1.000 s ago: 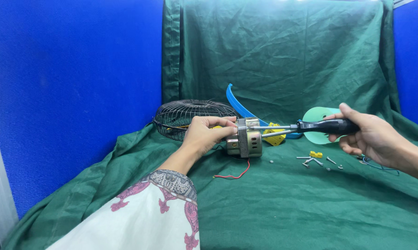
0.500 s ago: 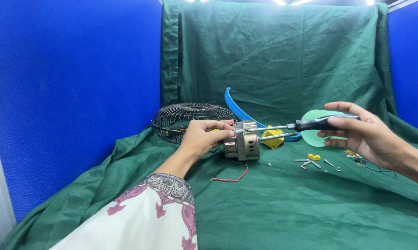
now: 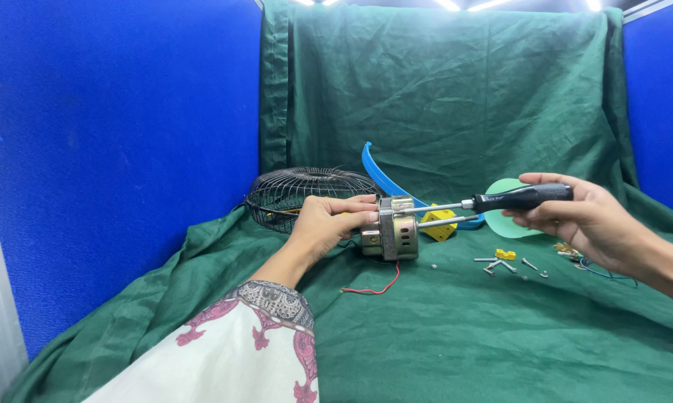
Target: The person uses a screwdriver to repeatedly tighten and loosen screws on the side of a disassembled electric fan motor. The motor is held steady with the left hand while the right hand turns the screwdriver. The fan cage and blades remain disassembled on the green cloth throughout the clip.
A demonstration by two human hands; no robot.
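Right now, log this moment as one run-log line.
left hand: steadies fan motor | right hand: holds black-handled screwdriver, tip at motor | loose screws on green cloth

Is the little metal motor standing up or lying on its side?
On its side. The motor lies on the green cloth with its shaft pointing sideways, steadied by the left hand.

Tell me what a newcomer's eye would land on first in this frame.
Most striking is the metal fan motor at centre, steadied on the green cloth by the left hand, while the right hand holds a black-handled screwdriver level against its top edge. Behind the motor lies a black wire fan guard; loose screws lie scattered under the screwdriver.
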